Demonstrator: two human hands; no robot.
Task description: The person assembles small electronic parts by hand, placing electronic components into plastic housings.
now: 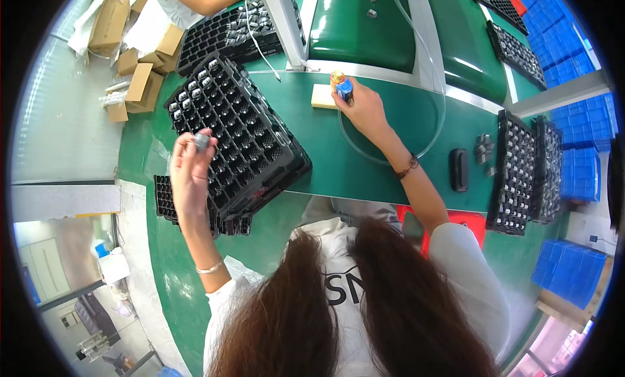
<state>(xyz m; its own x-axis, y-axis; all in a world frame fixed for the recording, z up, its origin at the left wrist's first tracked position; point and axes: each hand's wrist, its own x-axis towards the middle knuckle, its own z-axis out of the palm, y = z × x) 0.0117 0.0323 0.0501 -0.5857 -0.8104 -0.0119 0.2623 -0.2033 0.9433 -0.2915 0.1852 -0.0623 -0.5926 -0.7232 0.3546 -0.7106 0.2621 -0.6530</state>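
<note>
My left grip [193, 157] is pinched together on a small grey metal part [202, 141], held up between thumb and fingertips above the near-left corner of the black compartment tray [241, 136]. My right grip [362, 103] is closed around a small blue bottle with a yellow-and-red top [341, 85], out near the far edge of the green table [364, 162], just beside a pale rectangular block [323, 96].

The part looks hard and light, probably smooth enough to slip, so I judge a fingertip pinch across its body to be the right hold; no squeeze should hurt it. The bottle seems light and rigid; wrapping the fingers round its body, with the top left free, suits it.

The tray is tilted on a stack of like trays at the table's left edge, some cells filled with similar parts. A clear tube [416, 84] loops over the table past my right wrist. More filled trays [521, 168] stand at the right edge, with a black oblong object [459, 169] beside them.
</note>
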